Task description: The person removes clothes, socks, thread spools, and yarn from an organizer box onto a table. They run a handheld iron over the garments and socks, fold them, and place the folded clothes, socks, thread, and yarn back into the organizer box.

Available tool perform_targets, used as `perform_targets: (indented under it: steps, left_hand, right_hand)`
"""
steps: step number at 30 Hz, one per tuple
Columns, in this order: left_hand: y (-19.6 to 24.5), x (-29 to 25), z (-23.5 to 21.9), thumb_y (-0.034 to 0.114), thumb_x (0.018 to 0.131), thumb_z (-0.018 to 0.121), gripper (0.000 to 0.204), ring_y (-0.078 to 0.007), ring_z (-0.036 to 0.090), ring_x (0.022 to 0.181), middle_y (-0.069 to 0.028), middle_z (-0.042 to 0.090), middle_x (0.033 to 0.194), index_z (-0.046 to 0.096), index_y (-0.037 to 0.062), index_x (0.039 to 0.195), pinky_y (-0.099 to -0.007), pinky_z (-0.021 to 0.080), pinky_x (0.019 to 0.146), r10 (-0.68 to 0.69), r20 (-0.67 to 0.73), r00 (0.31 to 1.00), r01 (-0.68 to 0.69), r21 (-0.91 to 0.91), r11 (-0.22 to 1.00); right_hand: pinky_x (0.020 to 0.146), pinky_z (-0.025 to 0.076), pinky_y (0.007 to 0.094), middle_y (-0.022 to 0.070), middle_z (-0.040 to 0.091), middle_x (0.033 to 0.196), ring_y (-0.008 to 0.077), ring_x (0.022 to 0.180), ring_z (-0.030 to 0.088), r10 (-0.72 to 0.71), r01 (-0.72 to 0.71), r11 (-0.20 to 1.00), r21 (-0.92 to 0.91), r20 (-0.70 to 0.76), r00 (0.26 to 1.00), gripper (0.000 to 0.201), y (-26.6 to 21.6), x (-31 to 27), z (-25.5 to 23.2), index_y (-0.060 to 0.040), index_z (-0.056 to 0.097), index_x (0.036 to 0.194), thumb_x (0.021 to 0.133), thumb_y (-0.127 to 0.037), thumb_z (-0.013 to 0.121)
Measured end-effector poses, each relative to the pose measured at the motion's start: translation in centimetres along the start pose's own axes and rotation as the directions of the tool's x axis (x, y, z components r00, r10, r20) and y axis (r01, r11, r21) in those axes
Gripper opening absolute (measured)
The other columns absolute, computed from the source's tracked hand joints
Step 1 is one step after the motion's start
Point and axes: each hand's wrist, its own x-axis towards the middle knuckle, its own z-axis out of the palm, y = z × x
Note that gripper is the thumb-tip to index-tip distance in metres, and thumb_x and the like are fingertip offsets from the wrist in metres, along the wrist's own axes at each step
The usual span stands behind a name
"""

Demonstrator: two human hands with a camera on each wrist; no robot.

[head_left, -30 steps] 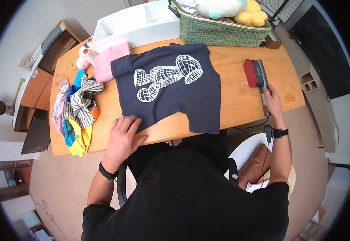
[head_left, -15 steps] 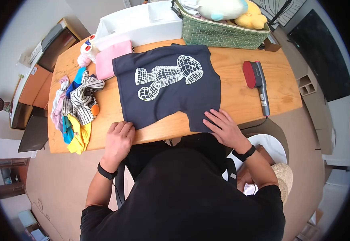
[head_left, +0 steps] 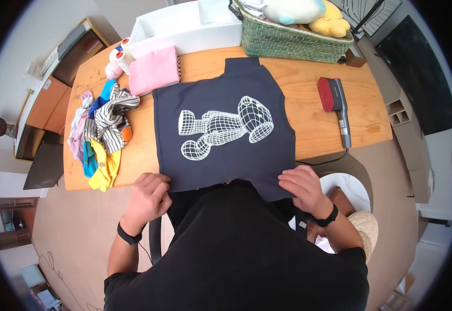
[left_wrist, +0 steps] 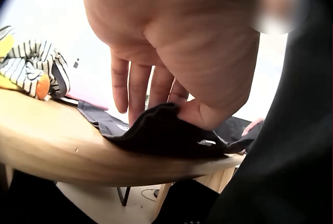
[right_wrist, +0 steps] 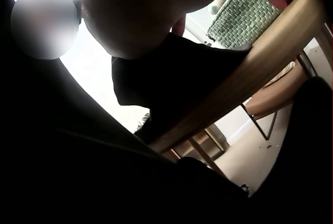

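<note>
A dark navy T-shirt point(head_left: 220, 155) with a white wireframe bear print lies sideways across the table point(head_left: 309, 129), its near side reaching over the front edge. My left hand point(head_left: 147, 197) pinches the shirt's near left corner; in the left wrist view, the thumb and fingertips of that left hand point(left_wrist: 177, 47) grip a raised fold of cloth. At the near right, my right hand point(head_left: 306, 191) holds the shirt's sleeve end with fingers over the top. The right wrist view is dark, and the cloth point(right_wrist: 171, 76) hangs below the right hand point(right_wrist: 140, 16).
A grey and red handheld steamer point(head_left: 339, 111) lies at the right with its cord over the edge. Crumpled clothes point(head_left: 101, 135) are heaped at left. Behind are a folded pink cloth point(head_left: 153, 70), thread spools point(head_left: 124, 62), a white bin point(head_left: 184, 33) and a green basket point(head_left: 293, 41).
The right hand let go of the steamer, moved left and took hold of the shirt. Both hands have drawn the shirt toward the body, past the table's front edge; its far sleeve now shows.
</note>
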Motion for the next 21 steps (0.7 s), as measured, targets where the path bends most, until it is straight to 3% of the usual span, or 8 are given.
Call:
perform_targets:
  steps: [3,5,8,11,14,17,19,21]
  left_hand:
    - [-1.0,0.0,-0.2,-0.004,0.076,0.076,0.020,-0.0312,0.078,0.090,-0.0113,0.080,0.098,0.070,0.0039,0.094,-0.0445,0.062,0.083,-0.105,-0.055,0.993,0.097,-0.144,0.985]
    - [-2.3,0.7,-0.6,-0.004,0.081,0.075,0.015,-0.0328,0.078,0.083,-0.0133,0.079,0.091,0.072,0.0028,0.094,-0.0420,0.062,0.082,-0.216,-0.030,0.976,0.203,-0.238,0.950]
    - [-5.1,2.2,0.0,-0.004,0.088,0.075,0.013,-0.0262,0.077,0.087,-0.0113,0.078,0.092,0.072,-0.0005,0.100,-0.0350,0.059,0.081,-0.344,-0.007,0.939,0.322,-0.327,0.888]
    - [-8.5,4.5,0.9,0.001,0.093,0.077,0.011,-0.0219,0.077,0.082,-0.0111,0.080,0.093,0.074,-0.0023,0.104,-0.0343,0.062,0.080,-0.440,0.023,0.898,0.412,-0.402,0.818]
    - [-10.3,6.2,2.0,0.006,0.098,0.079,0.015,-0.0153,0.075,0.082,-0.0083,0.080,0.094,0.074,-0.0027,0.110,-0.0316,0.060,0.077,-0.541,0.117,0.833,0.534,-0.429,0.729]
    - [-9.7,6.1,2.5,0.012,0.097,0.091,0.044,-0.0129,0.071,0.079,-0.0072,0.078,0.098,0.069,-0.0003,0.134,-0.0309,0.059,0.075,-0.590,0.129,0.797,0.576,-0.453,0.680]
    - [-8.2,5.6,2.4,0.010,0.093,0.097,0.069,-0.0106,0.068,0.078,-0.0065,0.075,0.097,0.061,0.0010,0.151,-0.0285,0.057,0.073,-0.650,0.123,0.750,0.613,-0.496,0.614]
    - [-7.2,4.9,2.2,0.008,0.093,0.096,0.068,-0.0104,0.067,0.078,-0.0062,0.074,0.096,0.061,0.0005,0.152,-0.0276,0.056,0.072,-0.668,0.138,0.731,0.631,-0.509,0.586]
  right_hand:
    - [0.094,0.062,0.0485,0.0152,0.083,0.121,0.0345,0.112,0.081,0.147,-0.139,0.987,0.085,-0.087,0.985,0.040,0.3,1.8,-0.2,-0.0013,0.082,0.120,0.082,0.008,0.073]
    - [0.088,0.063,0.0447,0.0183,0.084,0.111,0.0362,0.102,0.082,0.437,-0.409,0.886,0.217,-0.101,0.894,0.029,1.1,4.1,-0.5,-0.0006,0.084,0.118,0.091,0.005,0.077]
    - [0.085,0.063,0.0414,0.0225,0.084,0.107,0.0385,0.095,0.082,0.589,-0.526,0.778,0.344,-0.109,0.801,0.020,4.7,8.1,0.2,0.0009,0.083,0.120,0.102,-0.007,0.080]
    - [0.086,0.063,0.0414,0.0228,0.085,0.108,0.0380,0.096,0.083,0.550,-0.525,0.827,0.203,-0.101,0.829,0.023,8.5,12.1,0.3,0.0030,0.082,0.121,0.106,-0.015,0.082]
    - [0.092,0.062,0.0390,0.0184,0.085,0.111,0.0297,0.101,0.082,0.664,-0.663,0.738,0.126,0.042,0.746,0.030,12.5,14.1,1.6,0.0031,0.082,0.129,0.104,-0.014,0.085]
    - [0.085,0.063,0.0416,0.0187,0.083,0.108,0.0343,0.094,0.081,0.681,-0.681,0.714,0.166,0.063,0.729,0.036,15.5,12.6,3.7,0.0016,0.078,0.134,0.104,-0.018,0.084]
    - [0.084,0.062,0.0414,0.0183,0.080,0.104,0.0324,0.090,0.078,0.526,-0.532,0.847,0.017,-0.173,0.832,0.038,14.6,10.5,3.9,0.0011,0.076,0.135,0.102,-0.016,0.086]
    - [0.082,0.062,0.0410,0.0170,0.079,0.101,0.0310,0.087,0.077,0.576,-0.582,0.813,0.019,-0.180,0.798,0.036,11.7,9.3,2.7,0.0011,0.077,0.132,0.101,-0.015,0.087]
